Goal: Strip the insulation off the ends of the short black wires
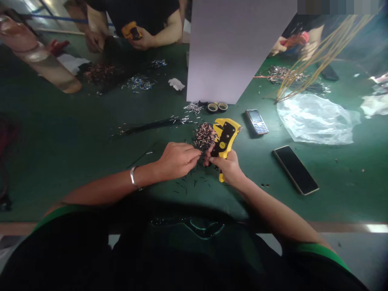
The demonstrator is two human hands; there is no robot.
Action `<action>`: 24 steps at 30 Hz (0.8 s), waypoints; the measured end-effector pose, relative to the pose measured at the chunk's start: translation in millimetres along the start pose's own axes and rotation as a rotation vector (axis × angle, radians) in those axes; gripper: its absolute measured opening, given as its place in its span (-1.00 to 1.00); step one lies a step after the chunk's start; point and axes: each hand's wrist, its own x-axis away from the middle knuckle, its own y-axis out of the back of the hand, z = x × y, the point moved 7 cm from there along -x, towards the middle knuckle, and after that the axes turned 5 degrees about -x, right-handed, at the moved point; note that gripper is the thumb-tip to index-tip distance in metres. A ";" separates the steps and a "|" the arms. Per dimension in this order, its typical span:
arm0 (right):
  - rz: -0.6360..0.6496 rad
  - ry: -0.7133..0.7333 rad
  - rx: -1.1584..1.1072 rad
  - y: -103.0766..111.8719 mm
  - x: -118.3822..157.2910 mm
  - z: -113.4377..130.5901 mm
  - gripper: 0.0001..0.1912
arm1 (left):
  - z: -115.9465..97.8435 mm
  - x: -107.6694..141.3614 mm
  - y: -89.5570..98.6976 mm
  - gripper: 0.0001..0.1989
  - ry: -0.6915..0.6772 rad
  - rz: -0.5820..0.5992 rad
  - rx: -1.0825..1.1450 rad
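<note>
Green workbench [60, 153], yellow wire stripper [224, 136] in right hand [226, 167]

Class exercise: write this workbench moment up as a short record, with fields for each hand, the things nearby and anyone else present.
Right hand: grips a yellow wire stripper
Left hand: fingertips beside the stripper, at a pile of short wires; anything pinched is too small to tell
Nearby: two tape rolls, keypad phone, smartphone, plastic bag
Co-worker: across the green bench, holding another yellow tool
</note>
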 end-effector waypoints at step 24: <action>0.031 0.066 0.178 -2.1 -1.9 14.1 -0.87 | -12.2 0.3 9.9 -0.78 -0.091 -0.094 0.028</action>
